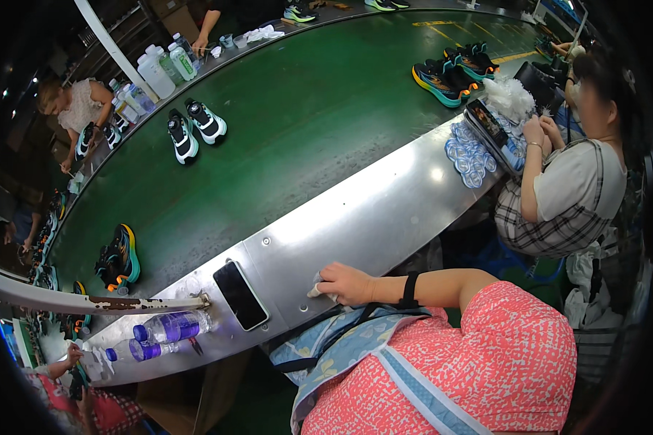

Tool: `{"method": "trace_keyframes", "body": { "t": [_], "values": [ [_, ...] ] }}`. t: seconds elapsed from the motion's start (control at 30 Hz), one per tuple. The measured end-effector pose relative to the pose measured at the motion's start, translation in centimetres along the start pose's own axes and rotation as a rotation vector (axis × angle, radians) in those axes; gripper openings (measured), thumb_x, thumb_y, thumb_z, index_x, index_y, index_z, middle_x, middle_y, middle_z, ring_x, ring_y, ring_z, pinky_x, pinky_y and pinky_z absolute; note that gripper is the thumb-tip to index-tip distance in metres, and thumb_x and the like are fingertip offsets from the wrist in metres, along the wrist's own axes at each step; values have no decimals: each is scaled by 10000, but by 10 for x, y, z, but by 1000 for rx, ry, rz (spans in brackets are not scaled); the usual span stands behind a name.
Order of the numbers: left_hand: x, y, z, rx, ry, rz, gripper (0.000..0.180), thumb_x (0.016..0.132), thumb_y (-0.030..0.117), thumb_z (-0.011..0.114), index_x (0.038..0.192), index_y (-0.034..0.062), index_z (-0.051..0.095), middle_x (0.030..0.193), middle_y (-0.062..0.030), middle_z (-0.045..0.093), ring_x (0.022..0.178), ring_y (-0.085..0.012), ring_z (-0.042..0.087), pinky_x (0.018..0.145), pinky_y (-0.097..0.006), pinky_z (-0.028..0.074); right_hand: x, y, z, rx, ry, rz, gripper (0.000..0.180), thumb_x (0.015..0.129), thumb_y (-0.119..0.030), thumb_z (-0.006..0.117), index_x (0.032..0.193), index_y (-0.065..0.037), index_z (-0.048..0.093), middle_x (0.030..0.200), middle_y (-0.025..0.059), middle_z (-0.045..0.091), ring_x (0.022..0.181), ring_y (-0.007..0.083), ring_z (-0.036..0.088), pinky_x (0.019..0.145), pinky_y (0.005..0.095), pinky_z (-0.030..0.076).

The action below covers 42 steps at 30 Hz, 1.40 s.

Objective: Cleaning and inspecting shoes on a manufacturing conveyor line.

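Note:
My right hand [346, 283] rests on the metal ledge [355, 210] beside the green conveyor belt, at the middle of the view. Its fingers are curled round a small whitish piece of cloth [316, 287], most of which is hidden in the grip. A black band circles the wrist. My left hand is out of sight. To the left of the right hand lies a smartphone [241, 295] with a dark screen, flat on the metal. I wear a blue apron [355, 337] over a pink patterned top.
Purple-capped bottles [174, 326] lie left of the phone, under a rusty white bar [87, 301]. Black-and-white sneakers [196, 129] and dark sneakers [120, 257] stand on the green belt [290, 130]. At right, a co-worker [566, 174] sits by blue-white round pieces [470, 156]. Other people work across the belt.

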State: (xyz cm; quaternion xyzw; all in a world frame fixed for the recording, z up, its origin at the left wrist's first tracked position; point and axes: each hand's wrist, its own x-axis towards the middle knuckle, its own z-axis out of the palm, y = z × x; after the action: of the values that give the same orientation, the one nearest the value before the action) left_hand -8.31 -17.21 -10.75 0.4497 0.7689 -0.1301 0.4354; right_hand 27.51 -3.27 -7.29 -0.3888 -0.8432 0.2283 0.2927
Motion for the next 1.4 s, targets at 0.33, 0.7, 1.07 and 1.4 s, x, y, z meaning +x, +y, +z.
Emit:
{"method": "trace_keyframes", "body": {
  "t": [0.33, 0.7, 1.07, 1.4],
  "values": [
    [-2, -8, -3, -11, 19, 38, 701, 782, 496, 638, 1234, -32, 551, 1196, -270, 574, 1103, -376, 569, 950, -405, 441, 0, 1, 1, -29, -8, 9, 337, 676, -5, 636, 995, -103, 587, 928, 101, 520, 932, 301, 514, 815, 395, 411],
    [1, -14, -6, -11, 18, 84, 666, 790, 467, 641, 1230, -26, 557, 1189, -263, 579, 1091, -372, 575, 944, -404, 444, -1, 2, 4, -18, 1, 13, 341, 671, -13, 643, 995, -99, 576, 925, 102, 514, 927, 301, 510, 809, 397, 409],
    [0, -13, -3, 6, -5, 134, 631, 799, 438, 644, 1226, -20, 562, 1181, -256, 585, 1079, -368, 580, 938, -404, 447, -3, 4, -1, 3, 17, 2, 318, 674, -19, 637, 975, -95, 568, 925, 106, 519, 919, 309, 521, 805, 408, 411],
    [13, 41, 17, 62, -106, 298, 600, 807, 412, 647, 1222, -14, 567, 1174, -249, 590, 1068, -364, 585, 933, -403, 450, 2, 4, 4, 34, 74, -20, 278, 699, -38, 628, 964, -117, 603, 911, 97, 523, 893, 305, 526, 786, 413, 419]
  ]
}}
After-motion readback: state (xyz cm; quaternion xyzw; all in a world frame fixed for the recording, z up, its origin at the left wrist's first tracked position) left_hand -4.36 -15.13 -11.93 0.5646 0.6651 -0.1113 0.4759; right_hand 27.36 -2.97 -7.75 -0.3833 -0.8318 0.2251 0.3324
